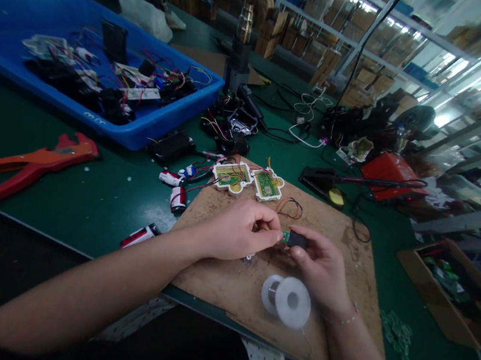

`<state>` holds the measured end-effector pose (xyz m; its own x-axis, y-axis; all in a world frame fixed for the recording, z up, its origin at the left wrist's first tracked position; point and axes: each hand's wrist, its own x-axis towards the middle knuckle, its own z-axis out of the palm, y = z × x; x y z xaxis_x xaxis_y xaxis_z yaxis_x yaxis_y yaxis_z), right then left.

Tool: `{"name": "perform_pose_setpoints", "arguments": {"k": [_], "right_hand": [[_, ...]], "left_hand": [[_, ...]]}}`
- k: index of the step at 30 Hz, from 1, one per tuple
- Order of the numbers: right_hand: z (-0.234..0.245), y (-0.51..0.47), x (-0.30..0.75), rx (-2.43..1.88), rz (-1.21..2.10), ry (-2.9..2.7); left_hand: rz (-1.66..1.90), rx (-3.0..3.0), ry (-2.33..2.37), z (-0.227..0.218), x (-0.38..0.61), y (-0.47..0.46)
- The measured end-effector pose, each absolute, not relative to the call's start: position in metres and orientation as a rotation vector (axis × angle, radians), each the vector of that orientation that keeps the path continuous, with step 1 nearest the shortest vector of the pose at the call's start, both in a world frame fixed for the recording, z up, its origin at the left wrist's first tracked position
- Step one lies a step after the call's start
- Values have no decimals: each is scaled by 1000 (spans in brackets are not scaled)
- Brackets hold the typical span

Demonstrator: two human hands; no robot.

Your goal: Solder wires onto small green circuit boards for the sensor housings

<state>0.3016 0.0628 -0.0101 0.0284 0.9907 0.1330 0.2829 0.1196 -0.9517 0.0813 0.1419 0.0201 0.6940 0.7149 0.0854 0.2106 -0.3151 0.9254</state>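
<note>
Head view showed the fingertips of both hands closed on a small green circuit board (293, 238), just above the middle of the wooden work board (347, 240). It could probably slip out and fall if either pinch loosened. The left hand (238, 230) was curled palm down; the right hand (321, 267) arched beside the solder spool (287, 300) near the front edge.

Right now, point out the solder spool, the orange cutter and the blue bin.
solder spool (293, 302): head view, on its white front flange.
orange cutter (57, 157): head view, on its thick end.
blue bin (98, 122): head view, on its near outer wall.
</note>
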Motion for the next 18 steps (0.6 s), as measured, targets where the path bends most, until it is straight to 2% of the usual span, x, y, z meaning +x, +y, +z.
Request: {"name": "perform_pose_setpoints", "arguments": {"k": [18], "right_hand": [[-11,64,299,-1333,962,-1404]], "left_hand": [[596,1751,688,20,80,142]]}}
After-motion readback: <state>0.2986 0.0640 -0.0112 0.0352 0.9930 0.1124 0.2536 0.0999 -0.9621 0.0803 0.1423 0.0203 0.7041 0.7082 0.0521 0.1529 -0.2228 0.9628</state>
